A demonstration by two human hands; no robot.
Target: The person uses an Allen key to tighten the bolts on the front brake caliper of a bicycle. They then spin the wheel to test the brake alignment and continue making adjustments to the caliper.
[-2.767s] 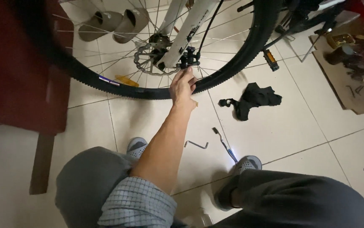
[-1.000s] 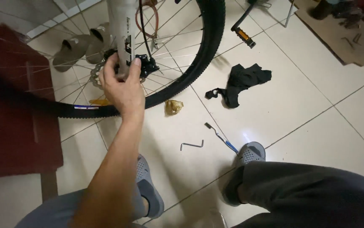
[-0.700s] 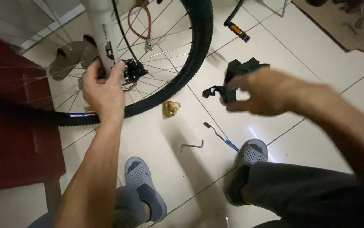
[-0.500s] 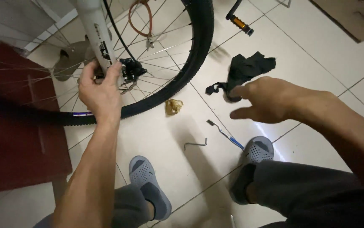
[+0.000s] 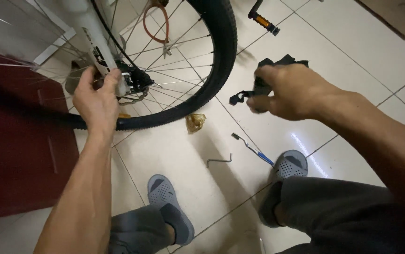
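Gripping the lower end of the white metal bicycle frame tube, the left hand is wrapping its fingers round the tube right where the black brake caliper is sitting against the silver disc rotor. The thumb is standing up on the near side of the tube. Thin steel spokes are fanning out from that spot to the black knobbly tyre of the bicycle wheel, which is curving down across the pale tiled floor and touching it just past the hand.

The right hand is hanging in the air above the floor, well apart from the wheel, with its fingers loosely curled and holding nothing. Partly hidden behind it, a crumpled black cloth glove is lying on the tiles. A small crumpled yellowish scrap is lying just beside the tyre. Nearer the person, a bent grey hex key and a slim brush with a blue handle are lying between the two grey perforated slippers on the person's feet. A bicycle pedal with orange reflectors is sitting at the top edge, and a dark red panel is filling the left side.
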